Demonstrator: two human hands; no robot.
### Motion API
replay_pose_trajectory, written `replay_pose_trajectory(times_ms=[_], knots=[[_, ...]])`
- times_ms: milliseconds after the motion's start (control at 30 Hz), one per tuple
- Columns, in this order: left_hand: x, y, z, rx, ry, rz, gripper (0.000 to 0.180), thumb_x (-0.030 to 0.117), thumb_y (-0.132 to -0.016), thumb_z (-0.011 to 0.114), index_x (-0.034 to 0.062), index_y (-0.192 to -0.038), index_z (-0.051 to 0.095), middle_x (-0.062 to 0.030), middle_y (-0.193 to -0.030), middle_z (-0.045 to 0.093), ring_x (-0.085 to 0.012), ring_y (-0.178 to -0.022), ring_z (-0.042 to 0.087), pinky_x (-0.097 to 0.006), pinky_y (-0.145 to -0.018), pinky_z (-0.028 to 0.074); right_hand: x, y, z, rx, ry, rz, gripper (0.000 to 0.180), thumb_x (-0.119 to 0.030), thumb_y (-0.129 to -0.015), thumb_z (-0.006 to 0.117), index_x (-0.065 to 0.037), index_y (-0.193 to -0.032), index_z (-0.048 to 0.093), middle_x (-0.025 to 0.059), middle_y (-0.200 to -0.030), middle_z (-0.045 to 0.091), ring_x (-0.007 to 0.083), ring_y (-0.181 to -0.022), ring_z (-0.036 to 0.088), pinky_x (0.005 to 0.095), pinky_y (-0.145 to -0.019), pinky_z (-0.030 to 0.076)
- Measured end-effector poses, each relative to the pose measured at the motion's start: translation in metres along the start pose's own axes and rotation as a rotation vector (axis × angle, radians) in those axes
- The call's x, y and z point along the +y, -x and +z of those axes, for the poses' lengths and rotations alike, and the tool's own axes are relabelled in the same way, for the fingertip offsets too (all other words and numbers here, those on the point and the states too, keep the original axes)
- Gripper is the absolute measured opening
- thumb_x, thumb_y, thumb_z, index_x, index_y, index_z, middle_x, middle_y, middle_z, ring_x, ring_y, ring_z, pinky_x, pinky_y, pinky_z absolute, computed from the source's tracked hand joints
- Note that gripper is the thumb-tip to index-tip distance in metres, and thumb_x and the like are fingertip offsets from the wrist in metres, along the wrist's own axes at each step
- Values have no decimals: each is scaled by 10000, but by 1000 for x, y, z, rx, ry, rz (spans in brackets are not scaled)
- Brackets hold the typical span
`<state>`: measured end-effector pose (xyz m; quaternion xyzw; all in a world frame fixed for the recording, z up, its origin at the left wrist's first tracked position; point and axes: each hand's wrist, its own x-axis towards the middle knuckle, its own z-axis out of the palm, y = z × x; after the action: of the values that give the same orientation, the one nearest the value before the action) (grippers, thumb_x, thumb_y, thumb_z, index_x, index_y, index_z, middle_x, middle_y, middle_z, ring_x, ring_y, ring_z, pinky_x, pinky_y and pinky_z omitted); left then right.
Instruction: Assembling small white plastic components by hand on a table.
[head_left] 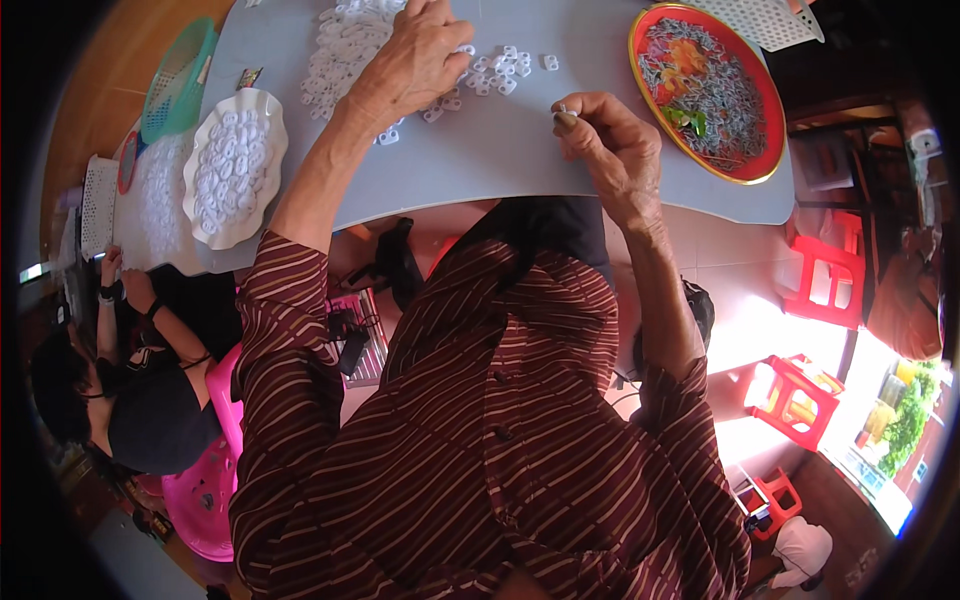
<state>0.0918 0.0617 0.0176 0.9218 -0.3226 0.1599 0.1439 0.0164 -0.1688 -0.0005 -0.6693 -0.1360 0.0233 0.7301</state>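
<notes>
My right hand [622, 150] is closed in a pinch over the table's near edge. A bit of a small white plastic piece [571, 112] shows between its thumb and forefinger. My left hand [418, 62] reaches to the far side with its fingers curled down among loose small white plastic pieces [500, 72]. What those fingers hold, if anything, is hidden behind the hand and cut by the picture's top edge. Left of that wrist lies a large heap of white pieces [340, 50]. The loose ones scattered on the right have holes in them.
On the grey table [470, 165] stand a red gold-rimmed tray [765, 160] of small grey metal-looking parts and a scalloped white dish [272, 180] of white pieces. A green basket [180, 75] lies farther left. Another person [165, 400] sits at the left; red stools [800, 400] stand right.
</notes>
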Motion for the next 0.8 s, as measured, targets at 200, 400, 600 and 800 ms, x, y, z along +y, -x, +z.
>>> replay_pose_trajectory(times_ms=[200, 400, 600, 800], knots=[[10, -4, 7, 68, 290, -81, 116, 69, -796, 599, 9, -890, 568, -75, -784, 569, -215, -792, 545, -309, -739, 438, -1, 0, -2, 35, -34, -12, 128, -68, -852, 616, 26, -939, 615, -20, -754, 573, 44, -667, 485, 180, -627, 424], [58, 0, 5, 162, 999, -378, 93, 56, -823, 585, 20, -906, 562, -4, -744, 575, -78, -686, 542, -216, -641, 445, 2, -2, 3, 133, -152, -51, 140, -61, -848, 621, 14, -966, 623, -16, -765, 588, 47, -677, 509, 187, -631, 441], [81, 1, 12, 222, 769, -144, 197, -19, -779, 568, 41, -967, 572, -40, -791, 594, -121, -722, 567, -255, -669, 469, 8, -6, -1, 203, -283, -109, 127, -70, -852, 617, 4, -954, 607, 18, -793, 620, 71, -688, 547, 206, -650, 464], [104, -2, 24, 366, 1152, -349, 230, 8, -835, 565, 47, -1061, 548, -28, -831, 598, -75, -764, 557, -219, -685, 469, 7, -5, -1, 131, -266, -118, 122, -80, -860, 608, 2, -950, 594, 36, -812, 634, 85, -718, 570, 217, -671, 476]])
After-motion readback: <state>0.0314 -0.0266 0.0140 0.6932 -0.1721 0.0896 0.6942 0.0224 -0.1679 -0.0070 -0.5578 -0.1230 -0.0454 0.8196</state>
